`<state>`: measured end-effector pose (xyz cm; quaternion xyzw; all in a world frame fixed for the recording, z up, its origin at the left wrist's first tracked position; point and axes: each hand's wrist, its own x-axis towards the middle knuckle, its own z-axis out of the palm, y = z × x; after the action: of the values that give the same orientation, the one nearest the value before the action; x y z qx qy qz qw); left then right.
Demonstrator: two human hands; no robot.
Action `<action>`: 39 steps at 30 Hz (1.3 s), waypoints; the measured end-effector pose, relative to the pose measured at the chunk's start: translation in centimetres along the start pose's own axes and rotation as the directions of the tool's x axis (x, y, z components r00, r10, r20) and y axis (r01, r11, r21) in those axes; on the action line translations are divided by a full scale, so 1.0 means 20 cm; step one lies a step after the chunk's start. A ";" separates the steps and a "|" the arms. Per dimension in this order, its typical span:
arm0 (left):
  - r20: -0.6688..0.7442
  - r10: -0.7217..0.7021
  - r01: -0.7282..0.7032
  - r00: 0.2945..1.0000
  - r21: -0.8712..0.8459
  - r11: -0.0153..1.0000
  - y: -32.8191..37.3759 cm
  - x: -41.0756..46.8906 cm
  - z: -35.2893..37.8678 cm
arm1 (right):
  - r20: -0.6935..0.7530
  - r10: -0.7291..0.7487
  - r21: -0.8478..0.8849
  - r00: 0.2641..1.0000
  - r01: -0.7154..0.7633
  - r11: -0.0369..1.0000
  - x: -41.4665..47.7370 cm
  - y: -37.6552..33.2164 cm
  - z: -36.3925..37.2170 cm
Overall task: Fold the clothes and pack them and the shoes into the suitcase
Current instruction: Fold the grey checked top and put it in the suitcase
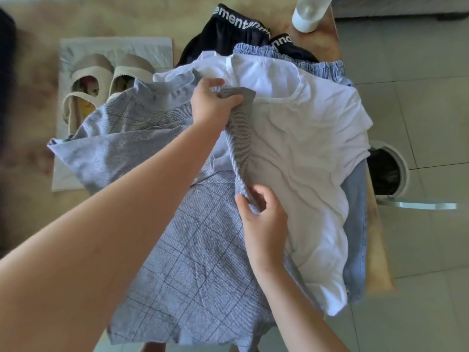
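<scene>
Left forearm fills the near-left foreground, stretched over the grey checked T-shirt [182,250]. Left grip [213,102] sits up by the collar, fingers curled tight round a bunched fold of the shirt's fine-striped fabric. Right grip [264,219] is lower on the same fold, with thumb and fingertips pinching it. The fold runs as a raised strip between the two grips.

Containers: a round bin [396,171] stands on the tiled floor off the counter's [127,19] right edge. It has a black liner; contents are too dark to tell. A white-and-clear bottle [308,13] stands at the far-right corner; contents can't be told.

The grey shirt is mid-counter, collar toward the far edge and hem hanging over the near edge. One sleeve is spread left. It is wrinkled, with thin dark check lines. Its right side overlaps the white T-shirt [304,148], which lies creased along the right edge on top of light-blue denim [357,224].

Beyond these lie blue striped shorts [291,53] with an elastic waistband. Black shorts [223,39] with a white-lettered waistband are at the far edge.

The beige shoes [101,77] sit side by side on a white sheet [76,47], left of the clothes. The grey sleeve covers their near ends.
</scene>
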<state>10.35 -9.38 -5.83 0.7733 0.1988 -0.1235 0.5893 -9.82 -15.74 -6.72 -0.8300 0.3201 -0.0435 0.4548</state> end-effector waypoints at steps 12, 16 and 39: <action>-0.062 -0.140 0.138 0.988 -0.027 0.990 -0.16 0.03 -0.26 | 0.069 -0.115 -0.219 0.991 0.128 0.967 -0.10 -0.03 0.10; -0.149 -0.017 0.017 0.989 -0.002 1.000 -0.14 0.02 -0.40 | 0.113 -0.232 -0.198 0.966 0.250 0.948 -0.18 -0.07 0.16; -0.342 -0.033 0.034 0.939 -0.002 0.999 -0.51 0.01 -1.40 | 0.702 -0.087 -0.286 0.707 0.392 0.875 -0.85 -0.44 0.85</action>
<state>4.62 19.80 -6.97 0.7808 0.3109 0.0021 0.5419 -12.78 9.68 -6.03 -0.9009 0.0232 0.2662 0.3420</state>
